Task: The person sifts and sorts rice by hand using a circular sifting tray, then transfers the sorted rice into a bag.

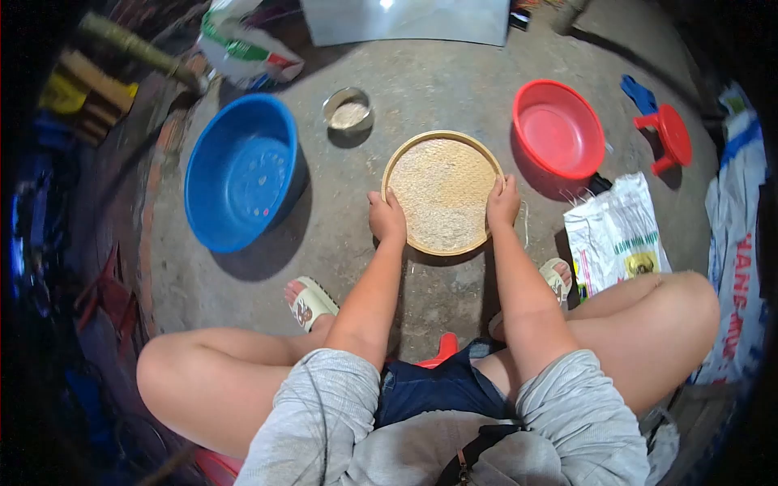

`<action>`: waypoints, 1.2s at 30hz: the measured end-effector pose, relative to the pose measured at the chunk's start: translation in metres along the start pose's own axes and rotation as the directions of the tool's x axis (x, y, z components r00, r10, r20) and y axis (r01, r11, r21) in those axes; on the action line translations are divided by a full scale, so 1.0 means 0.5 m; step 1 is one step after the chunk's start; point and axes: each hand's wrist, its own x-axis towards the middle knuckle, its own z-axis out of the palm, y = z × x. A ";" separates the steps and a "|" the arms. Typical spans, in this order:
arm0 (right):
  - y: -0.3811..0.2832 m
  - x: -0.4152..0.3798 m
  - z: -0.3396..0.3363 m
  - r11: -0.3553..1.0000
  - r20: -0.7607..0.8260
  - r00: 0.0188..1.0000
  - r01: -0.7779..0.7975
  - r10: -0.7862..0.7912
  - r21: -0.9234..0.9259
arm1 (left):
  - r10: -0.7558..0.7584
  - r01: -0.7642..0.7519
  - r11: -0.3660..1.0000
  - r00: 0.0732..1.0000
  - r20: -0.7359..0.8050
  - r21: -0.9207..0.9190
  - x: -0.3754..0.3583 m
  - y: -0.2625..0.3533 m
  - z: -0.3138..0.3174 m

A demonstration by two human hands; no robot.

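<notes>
Woven tray: the round, shallow woven tray (pixel 442 134) is between the two hands, over the concrete floor (pixel 446 312) and in front of the person's lap. Pale grains (pixel 446 231) lie across it, looking thickest on the side nearest the body.

Spill risk: the grains seem loose and the rim looks low, so a dip of the near edge or a sudden jerk could send some over onto the floor. One hand rising or slowing out of step with the other could tip the load sideways.

Slip risk: with support seemingly only at the two sides, a loosened hold on either one could let the tray swing down.

Left hand: the left hand (pixel 386 217) is closed on the left side of the rim, thumb up by the inner edge; whatever its fingers do underneath is hidden.

Right hand: the right hand (pixel 503 202) grips the opposite side narrowly, a little farther from the body; its underside is hidden too.

Arms: both reach forward between the spread knees, nearly straight, converging slightly toward the tray.

Surroundings: a blue basin (pixel 235 170) and a metal bowl (pixel 331 105) stand to the left, a red basin (pixel 555 134) and a printed sack (pixel 612 231) to the right.
</notes>
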 end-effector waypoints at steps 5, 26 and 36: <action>-0.001 -0.050 0.053 0.983 -0.037 0.997 0.069 -0.064 0.168 | 0.102 -0.104 0.993 0.994 -0.041 -0.048 0.074 -0.089 -0.023; -0.019 -0.092 0.068 0.987 0.092 0.995 0.033 -0.048 0.154 | -0.022 0.009 0.995 0.992 -0.124 -0.103 0.088 -0.169 -0.046; 0.057 -0.044 0.014 0.979 -0.045 0.996 0.062 -0.072 -0.193 | 0.106 -0.107 0.990 0.994 0.017 0.088 0.030 -0.047 0.014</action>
